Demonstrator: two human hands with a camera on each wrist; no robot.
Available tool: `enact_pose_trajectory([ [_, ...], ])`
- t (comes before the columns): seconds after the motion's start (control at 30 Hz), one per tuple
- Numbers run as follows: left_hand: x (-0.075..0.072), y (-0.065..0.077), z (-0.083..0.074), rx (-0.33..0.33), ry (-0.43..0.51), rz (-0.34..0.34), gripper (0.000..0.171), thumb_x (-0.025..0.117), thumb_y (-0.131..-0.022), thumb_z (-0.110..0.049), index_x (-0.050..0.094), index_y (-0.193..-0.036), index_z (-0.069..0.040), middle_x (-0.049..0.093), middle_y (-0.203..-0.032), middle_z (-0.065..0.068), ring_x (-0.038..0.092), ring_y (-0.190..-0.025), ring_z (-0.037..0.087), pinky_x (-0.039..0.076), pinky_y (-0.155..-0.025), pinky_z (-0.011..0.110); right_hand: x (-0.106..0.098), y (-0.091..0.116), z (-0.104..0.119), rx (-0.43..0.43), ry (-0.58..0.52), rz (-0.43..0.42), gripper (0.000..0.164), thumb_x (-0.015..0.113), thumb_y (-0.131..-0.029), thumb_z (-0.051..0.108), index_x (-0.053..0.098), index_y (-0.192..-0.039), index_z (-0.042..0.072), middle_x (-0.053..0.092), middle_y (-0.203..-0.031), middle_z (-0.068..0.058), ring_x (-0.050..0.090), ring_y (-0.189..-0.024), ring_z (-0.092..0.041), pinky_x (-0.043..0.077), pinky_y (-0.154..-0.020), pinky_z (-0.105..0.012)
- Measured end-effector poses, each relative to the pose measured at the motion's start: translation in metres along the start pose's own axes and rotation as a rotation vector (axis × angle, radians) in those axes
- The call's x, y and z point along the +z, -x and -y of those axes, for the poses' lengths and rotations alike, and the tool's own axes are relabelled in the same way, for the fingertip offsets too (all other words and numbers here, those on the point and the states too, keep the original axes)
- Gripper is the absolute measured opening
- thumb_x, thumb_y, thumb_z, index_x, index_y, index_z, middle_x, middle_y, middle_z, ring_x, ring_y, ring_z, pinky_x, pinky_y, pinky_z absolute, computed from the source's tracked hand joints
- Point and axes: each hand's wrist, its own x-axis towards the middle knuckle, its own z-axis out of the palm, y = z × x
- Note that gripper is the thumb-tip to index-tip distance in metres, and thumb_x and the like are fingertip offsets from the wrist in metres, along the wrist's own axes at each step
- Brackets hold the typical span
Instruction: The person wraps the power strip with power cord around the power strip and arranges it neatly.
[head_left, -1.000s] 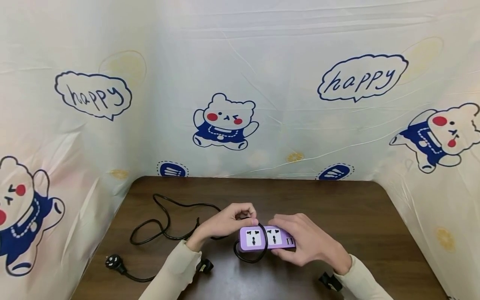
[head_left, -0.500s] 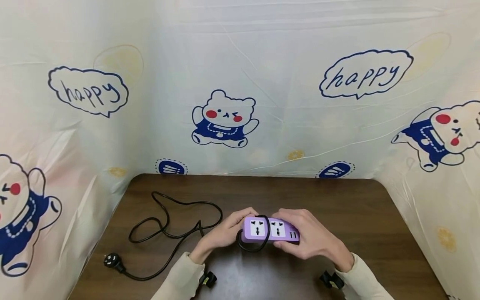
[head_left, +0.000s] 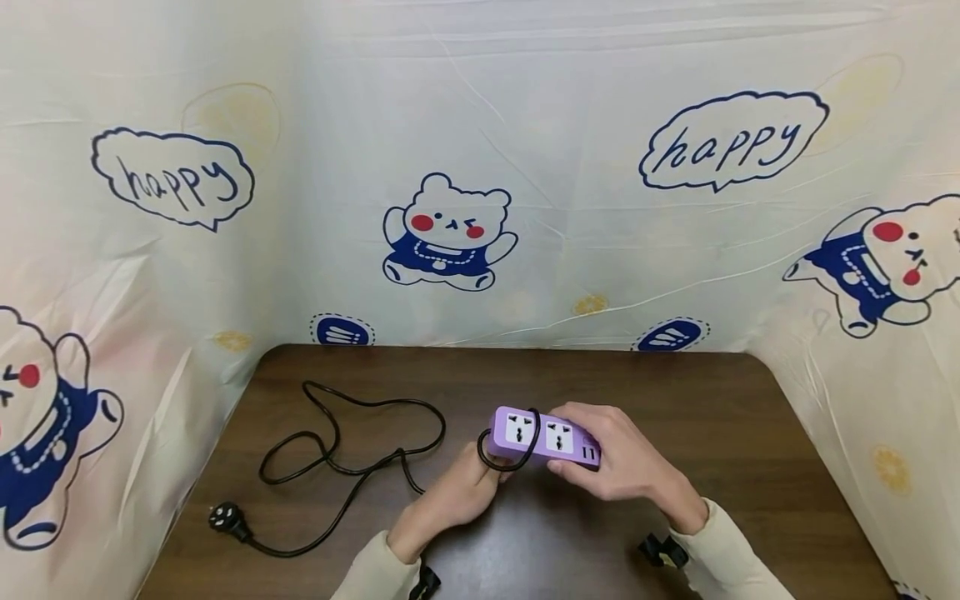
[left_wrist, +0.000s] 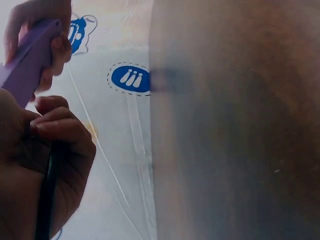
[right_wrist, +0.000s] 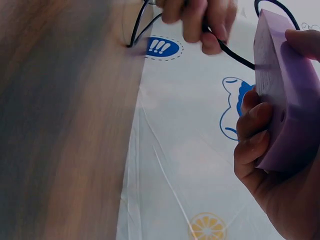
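A purple power strip (head_left: 545,440) is held clear of the dark wooden table (head_left: 712,433), right of centre in the lower half of the head view. Its right end is grasped, and partly hidden, by the right hand (head_left: 618,454). The black cord (left_wrist: 48,192) is clutched in the curled fingers of the left hand (head_left: 465,487), just below the strip's left end; those fingertips are hidden in the head view. Both sleeves are cut off by the bottom edge; in both wrist views the table is blurred.

The strip's face is crossed by a loop of cord between two white sockets. More cord is tangled at lower left, ended by a round plug (head_left: 227,518). The background is filled by a pale printed sheet (head_left: 570,150).

"Happy" is written twice, upper left and upper right. Fine print on the strip's underside cannot be read.
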Motion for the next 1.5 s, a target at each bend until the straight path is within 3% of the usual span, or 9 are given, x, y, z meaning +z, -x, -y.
enact_pose_trajectory([
  [0.07,0.002,0.003,-0.001,-0.006,-0.053,0.008,0.025,0.039,-0.110,-0.024,0.051,-0.088,-0.020,0.047,-0.068,-0.012,0.042,-0.059,-0.002,0.041,-0.057,0.020,-0.001,0.000,0.000,0.022,0.003,-0.001,0.045,0.075,-0.084,0.044,0.061,-0.123,0.025,0.065,-0.103,0.013,0.058,-0.078,-0.002,0.048,-0.063,-0.021],
  [0.17,0.004,0.007,-0.004,-0.052,-0.162,0.000,0.024,0.038,-0.110,-0.024,0.049,-0.090,-0.021,0.045,-0.066,-0.014,0.040,-0.055,-0.002,0.039,-0.052,0.019,-0.001,0.000,-0.001,0.040,0.006,0.004,0.045,0.075,-0.085,0.045,0.061,-0.122,0.024,0.066,-0.102,0.012,0.058,-0.078,-0.003,0.049,-0.064,-0.022],
  [0.4,0.007,0.014,-0.012,-0.151,-0.539,-0.025,0.025,0.040,-0.109,-0.031,0.056,-0.092,-0.021,0.040,-0.059,-0.014,0.038,-0.049,0.003,0.033,-0.044,0.026,-0.002,-0.001,-0.005,0.073,-0.008,-0.022,0.045,0.076,-0.085,0.043,0.062,-0.123,0.024,0.067,-0.103,0.011,0.059,-0.079,-0.004,0.050,-0.064,-0.023],
  [0.6,0.008,0.022,-0.017,-0.102,-0.713,-0.080,0.023,0.047,-0.107,-0.030,0.052,-0.089,-0.017,0.030,-0.053,-0.012,0.027,-0.043,0.004,0.022,-0.038,0.025,-0.004,-0.002,-0.008,0.085,0.017,-0.029,0.044,0.076,-0.084,0.043,0.062,-0.122,0.025,0.067,-0.101,0.012,0.059,-0.078,-0.004,0.049,-0.063,-0.023],
  [0.8,0.006,0.029,-0.021,-0.051,-0.783,-0.122,0.025,0.050,-0.105,-0.029,0.048,-0.084,-0.016,0.027,-0.052,-0.012,0.026,-0.042,0.006,0.018,-0.039,0.026,-0.007,-0.003,-0.012,0.112,0.038,-0.044,0.046,0.076,-0.084,0.044,0.062,-0.123,0.025,0.067,-0.103,0.011,0.059,-0.079,-0.005,0.050,-0.065,-0.025],
  [1.03,0.006,0.047,-0.022,-0.018,-0.808,-0.105,0.032,0.055,-0.103,-0.026,0.041,-0.076,-0.018,0.022,-0.053,-0.014,0.019,-0.044,0.003,0.016,-0.040,0.024,-0.010,-0.002,-0.016,0.167,0.057,-0.075,0.049,0.077,-0.082,0.042,0.062,-0.124,0.024,0.067,-0.108,0.011,0.059,-0.084,-0.005,0.050,-0.068,-0.026],
  [1.33,0.002,0.058,-0.024,0.070,-0.887,-0.088,0.040,0.061,-0.100,-0.028,0.035,-0.070,-0.020,0.020,-0.056,-0.013,0.016,-0.048,0.004,0.016,-0.053,0.022,-0.014,0.002,-0.026,0.185,0.023,-0.110,0.043,0.078,-0.084,0.038,0.062,-0.122,0.027,0.066,-0.103,0.012,0.059,-0.079,-0.008,0.049,-0.064,-0.026],
  [1.5,-0.005,0.062,-0.028,0.107,-0.866,-0.072,0.040,0.057,-0.102,-0.030,0.035,-0.070,-0.021,0.019,-0.056,-0.014,0.016,-0.050,0.003,0.016,-0.054,0.020,-0.016,0.006,-0.031,0.224,0.013,-0.116,0.042,0.077,-0.084,0.038,0.062,-0.122,0.027,0.066,-0.102,0.012,0.059,-0.080,-0.009,0.049,-0.064,-0.027],
])
